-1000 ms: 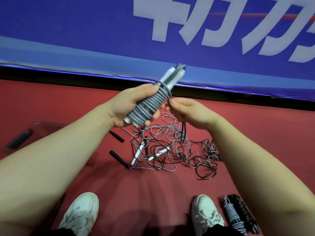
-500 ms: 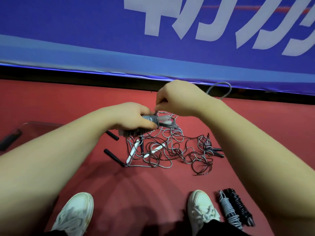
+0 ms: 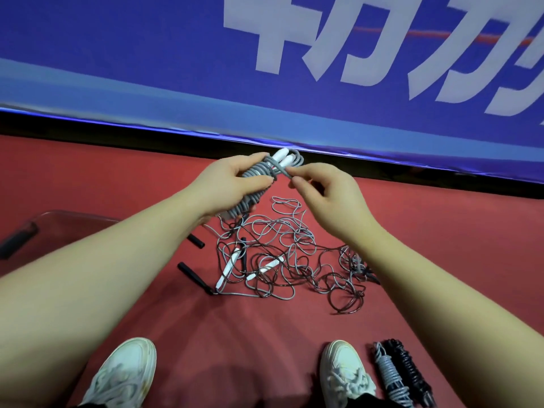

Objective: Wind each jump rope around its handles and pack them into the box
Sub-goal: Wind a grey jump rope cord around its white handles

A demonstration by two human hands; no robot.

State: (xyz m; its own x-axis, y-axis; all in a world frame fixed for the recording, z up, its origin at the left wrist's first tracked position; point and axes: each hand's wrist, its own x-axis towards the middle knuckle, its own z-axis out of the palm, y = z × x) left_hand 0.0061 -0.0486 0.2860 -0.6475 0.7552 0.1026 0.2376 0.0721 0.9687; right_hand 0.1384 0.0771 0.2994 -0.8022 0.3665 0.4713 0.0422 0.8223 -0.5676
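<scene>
- Head view: my left hand (image 3: 232, 184) grips a grey jump rope (image 3: 253, 174), fingers and thumb curled round the coils wound on its pair of white handles (image 3: 282, 156).
- I see the bundle held tilted, handle tips pointing up and away from me, well above the floor.
- My right hand (image 3: 323, 195) pinches a short stretch of the same grey cord near the top of the bundle between thumb and forefinger; its other fingers hang loosely curled.
- Below the hands a tangle of ropes (image 3: 282, 254), grey and dark cords mixed, lies on the red floor (image 3: 235, 325).
- Two loose white handles (image 3: 228, 267) and two black handles (image 3: 194, 273) lie at the tangle's left edge.
- On the far left, mostly behind my left forearm, sits a clear plastic box (image 3: 67, 214); I cannot tell what it holds.
- Beside my right shoe (image 3: 344, 372) lie two wound ropes side by side, a grey bundle (image 3: 388, 375) and a black bundle (image 3: 410, 375).
- My left shoe (image 3: 123, 375) is at the lower left.
- A blue banner (image 3: 176, 69) with large white characters runs across the top.
</scene>
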